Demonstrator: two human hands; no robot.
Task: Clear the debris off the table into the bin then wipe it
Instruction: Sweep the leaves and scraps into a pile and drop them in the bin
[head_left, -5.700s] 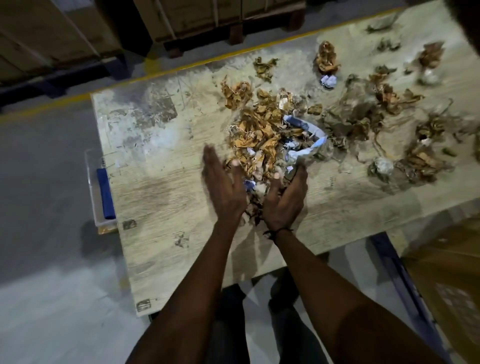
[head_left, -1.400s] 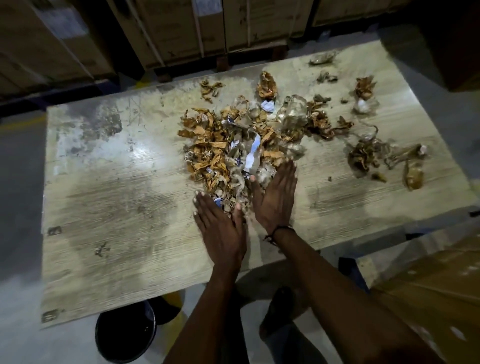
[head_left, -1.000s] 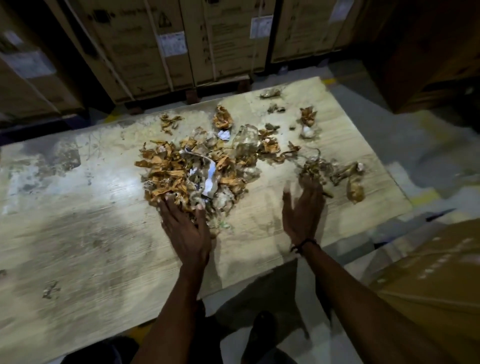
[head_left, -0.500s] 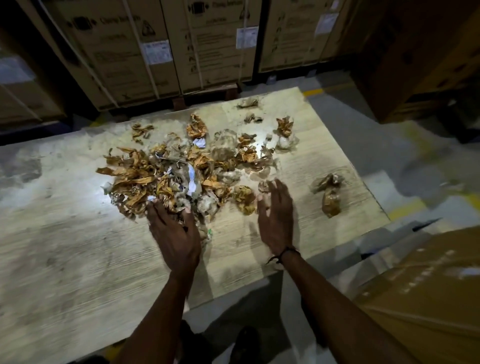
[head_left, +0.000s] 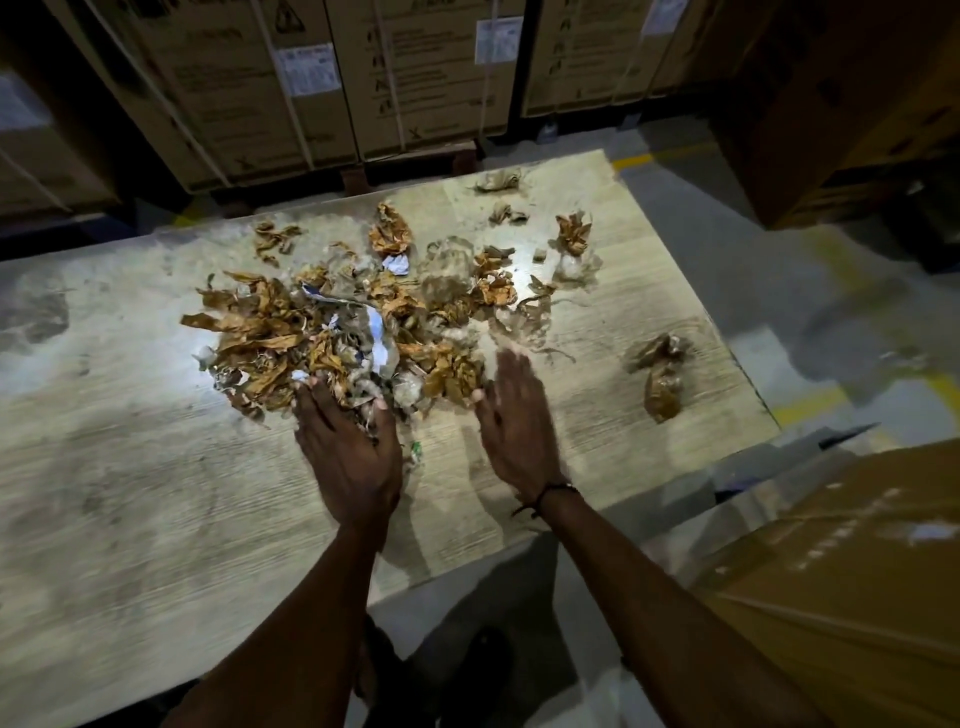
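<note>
**— What's on the table?**

A heap of debris (head_left: 332, 338), mostly crumpled brown paper with clear plastic film and a few white-and-blue scraps, sits on the far half of a pale wood-grain table (head_left: 130, 519), lit by a bright patch from the left. Smaller bits trail off to the right and toward the far edge: a brown wad (head_left: 390, 234), a crumpled clump (head_left: 574, 234) near the far right corner, and two brownish lumps (head_left: 662, 374) lying well apart from the heap, close to the table's right edge.

**— And the hands?**

A person stands at the near edge, both arms stretched out. The left hand (head_left: 348, 447) lies palm down with fingers straight and spread, its fingertips pushed into the near edge of the heap; it grips nothing. The right hand (head_left: 514, 421) stands on edge just beside the heap's right flank, fingers straight and together, touching or nearly touching the nearest brown wad; motion blur makes contact hard to confirm. It holds nothing. A dark band (head_left: 550, 491) circles the right wrist. The heap lies ahead of the left hand and to the left of the right hand.

**— Around them?**

Strapped cardboard cartons (head_left: 405, 78) stand behind the table, another carton (head_left: 831, 571) at the near right, grey floor (head_left: 727, 249) with yellow lines beyond.
</note>
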